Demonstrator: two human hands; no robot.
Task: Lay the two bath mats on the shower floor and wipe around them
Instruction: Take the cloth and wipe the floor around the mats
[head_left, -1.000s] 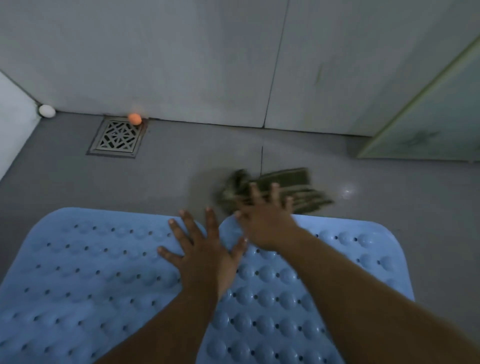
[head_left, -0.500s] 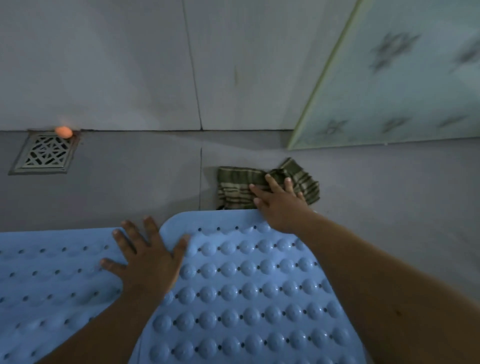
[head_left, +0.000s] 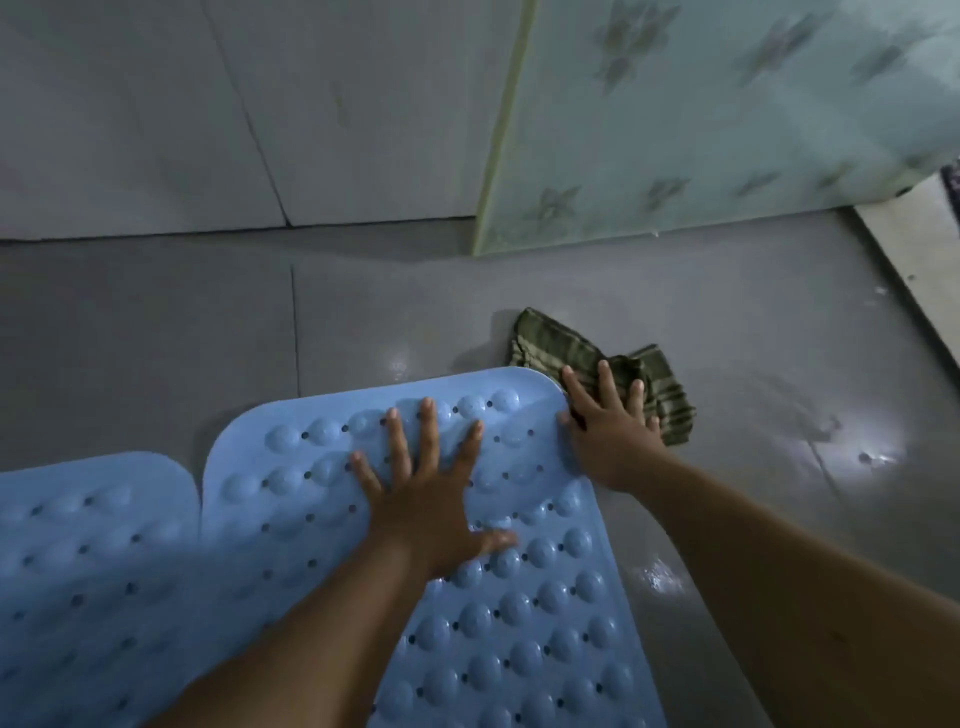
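Note:
Two light blue bath mats with bumps and holes lie side by side on the grey shower floor: the left mat (head_left: 93, 561) and the right mat (head_left: 519, 623). My left hand (head_left: 426, 499) rests flat with spread fingers on the right mat near its far edge. My right hand (head_left: 608, 431) presses with straight fingers on a crumpled green striped cloth (head_left: 587, 358), which lies on the floor at the right mat's far right corner.
Grey wall tiles (head_left: 234, 114) stand behind the floor. A pale green patterned panel (head_left: 727, 119) rises at the back right. The floor (head_left: 779, 415) to the right is wet and glossy, with a light threshold (head_left: 924, 270) at the far right edge.
My right hand has slid the cloth rightward along the mat's far edge to its right corner. My left hand has shifted from the seam between the mats onto the right mat. The view has panned right.

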